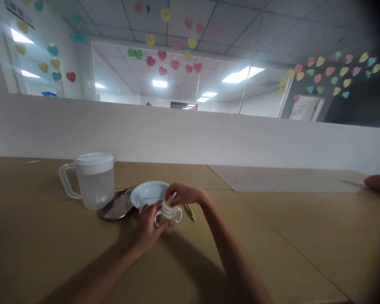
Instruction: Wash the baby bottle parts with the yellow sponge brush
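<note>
Brown tabletop (272,236) spreads out under paper hearts on the glass, and both your hands are on the small two-handled cup (168,214), just in front of the white bowl (149,194). Your left hand (148,226) cradles its side, fingers curled round it; your right hand (182,194) pinches its top. Left of the bowl stands the lidded pitcher (93,180).

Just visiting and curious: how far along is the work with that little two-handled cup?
Set out already: a lidded translucent plastic pitcher, a round metal lid and a pale blue bowl. In hand: the left hand steadies the small clear two-handled cup while the right hand works at its top. The pitcher's lid is on, and the cup's contents cannot be told.
</note>
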Tool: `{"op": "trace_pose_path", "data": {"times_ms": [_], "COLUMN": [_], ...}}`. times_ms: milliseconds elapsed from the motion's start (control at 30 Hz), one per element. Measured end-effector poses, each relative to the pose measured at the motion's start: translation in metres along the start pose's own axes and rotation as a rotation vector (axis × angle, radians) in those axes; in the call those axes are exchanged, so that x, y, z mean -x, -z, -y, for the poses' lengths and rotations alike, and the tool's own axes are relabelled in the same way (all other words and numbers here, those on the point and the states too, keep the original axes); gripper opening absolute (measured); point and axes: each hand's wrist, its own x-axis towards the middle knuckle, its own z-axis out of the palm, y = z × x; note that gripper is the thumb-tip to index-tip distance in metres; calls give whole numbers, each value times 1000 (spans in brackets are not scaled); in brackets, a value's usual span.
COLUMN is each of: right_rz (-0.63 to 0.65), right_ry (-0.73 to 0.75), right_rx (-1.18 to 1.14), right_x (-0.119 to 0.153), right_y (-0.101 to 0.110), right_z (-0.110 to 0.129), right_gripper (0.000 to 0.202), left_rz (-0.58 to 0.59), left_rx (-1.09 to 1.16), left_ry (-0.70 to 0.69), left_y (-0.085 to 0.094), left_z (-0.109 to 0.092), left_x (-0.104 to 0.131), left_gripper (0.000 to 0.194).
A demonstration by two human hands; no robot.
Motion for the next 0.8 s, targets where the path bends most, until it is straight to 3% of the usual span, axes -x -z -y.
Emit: {"op": "trace_pose_path", "data": {"times_ms": [133,367,500,700,800], "right_rz": [-55,-206,-219,-163,-185], "right_ry": [-56,-200,-309,-155,-190], "right_rx": [181,463,465,506,537], "right_x": [5,-4,-9,5,8], "right_y": [0,-15,-18,-6,-7], "right_z": [16,31,34,42,45], "right_gripper": [25,19,33,31,33], "left_rz": [-7,-39,-66,-103,-120], "left_rx": [-22,-34,-54,-134,-167], "left_ry": [-17,-42,-85,-187,-222], "left_y": [1,-4,-5,-5,-6], "left_z": [-3,3,3,4,5], "left_x": [-1,1,2,2,3], "left_gripper": [41,48,40,39,46]}}
